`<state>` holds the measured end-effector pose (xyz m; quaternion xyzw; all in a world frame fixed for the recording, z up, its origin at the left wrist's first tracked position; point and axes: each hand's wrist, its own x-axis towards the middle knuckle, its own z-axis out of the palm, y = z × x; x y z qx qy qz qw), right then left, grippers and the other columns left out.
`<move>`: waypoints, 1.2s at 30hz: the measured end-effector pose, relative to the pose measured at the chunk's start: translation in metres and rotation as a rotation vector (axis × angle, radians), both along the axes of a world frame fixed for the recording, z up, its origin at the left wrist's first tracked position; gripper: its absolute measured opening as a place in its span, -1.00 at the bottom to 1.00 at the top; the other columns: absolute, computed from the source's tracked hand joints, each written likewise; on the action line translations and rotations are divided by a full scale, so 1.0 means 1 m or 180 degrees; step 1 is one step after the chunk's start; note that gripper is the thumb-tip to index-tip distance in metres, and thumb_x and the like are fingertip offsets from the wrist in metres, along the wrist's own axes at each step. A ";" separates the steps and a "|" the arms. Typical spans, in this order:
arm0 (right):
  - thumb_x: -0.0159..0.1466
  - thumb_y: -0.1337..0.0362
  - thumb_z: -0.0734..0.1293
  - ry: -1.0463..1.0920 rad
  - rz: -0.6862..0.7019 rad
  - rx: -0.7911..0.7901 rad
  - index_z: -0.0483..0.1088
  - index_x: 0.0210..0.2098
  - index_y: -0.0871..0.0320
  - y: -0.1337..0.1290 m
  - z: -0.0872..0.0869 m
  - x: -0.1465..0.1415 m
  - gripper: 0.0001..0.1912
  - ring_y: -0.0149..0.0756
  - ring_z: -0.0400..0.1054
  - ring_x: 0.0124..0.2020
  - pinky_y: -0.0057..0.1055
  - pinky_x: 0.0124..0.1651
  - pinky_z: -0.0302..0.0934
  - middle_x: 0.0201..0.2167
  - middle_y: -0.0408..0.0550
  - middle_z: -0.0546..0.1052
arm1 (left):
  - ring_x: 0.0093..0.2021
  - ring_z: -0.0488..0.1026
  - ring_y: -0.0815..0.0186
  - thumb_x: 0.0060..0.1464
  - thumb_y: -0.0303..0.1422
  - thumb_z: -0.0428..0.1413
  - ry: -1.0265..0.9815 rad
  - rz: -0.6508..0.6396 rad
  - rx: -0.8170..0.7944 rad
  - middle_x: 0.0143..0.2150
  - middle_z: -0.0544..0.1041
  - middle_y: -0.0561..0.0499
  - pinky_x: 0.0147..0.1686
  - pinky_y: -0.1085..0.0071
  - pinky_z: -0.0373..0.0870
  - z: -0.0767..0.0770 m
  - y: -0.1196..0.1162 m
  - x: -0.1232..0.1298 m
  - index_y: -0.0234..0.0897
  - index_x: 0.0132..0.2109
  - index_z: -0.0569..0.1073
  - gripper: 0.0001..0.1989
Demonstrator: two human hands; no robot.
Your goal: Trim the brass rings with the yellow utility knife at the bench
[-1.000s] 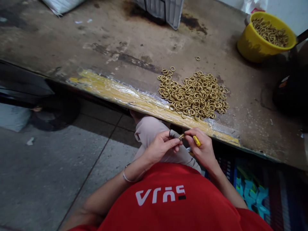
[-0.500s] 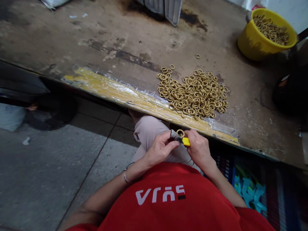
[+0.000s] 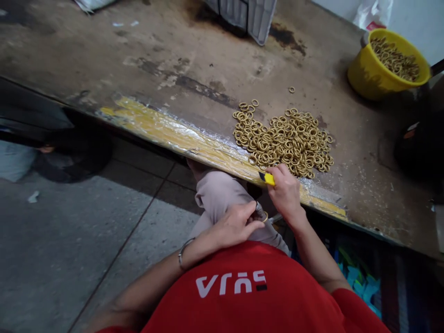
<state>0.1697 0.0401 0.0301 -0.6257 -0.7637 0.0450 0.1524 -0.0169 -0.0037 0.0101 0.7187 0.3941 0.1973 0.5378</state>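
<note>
My right hand [image 3: 285, 192] is closed on a yellow cutter [image 3: 269, 179] with a dark tip, at the near edge of a pile of brass-coloured rings [image 3: 294, 141]. Below it, over my lap, my left hand [image 3: 239, 224] has its thumb and fingers curled round a ring [image 3: 265, 217]. Something dark covers a fingertip of that hand. One loose ring [image 3: 292, 89] lies beyond the pile.
The worn table [image 3: 138, 41] has yellow tape [image 3: 163, 134] along its front edge. A yellow bucket [image 3: 371, 76] of rings stands at the back right. A grey crate [image 3: 239, 16] is at the back. Turquoise pieces [image 3: 367, 289] lie below right.
My right hand has moved away from my left, up to the pile, with the cutter still in it. My left hand has dropped slightly towards my lap. The view has shifted a little.
</note>
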 end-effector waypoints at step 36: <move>0.12 0.06 0.48 0.5230 -0.0577 -0.3224 0.32 -0.38 0.13 -0.032 0.004 -0.002 -0.66 -0.56 0.07 -0.65 -0.62 -0.67 -0.07 -0.58 -0.29 0.32 | -0.31 0.47 0.28 0.16 -0.37 0.17 -0.0662 0.1304 0.0137 -0.37 0.56 0.00 -0.22 0.40 0.39 0.007 0.005 0.007 -0.28 -0.33 0.54 -0.89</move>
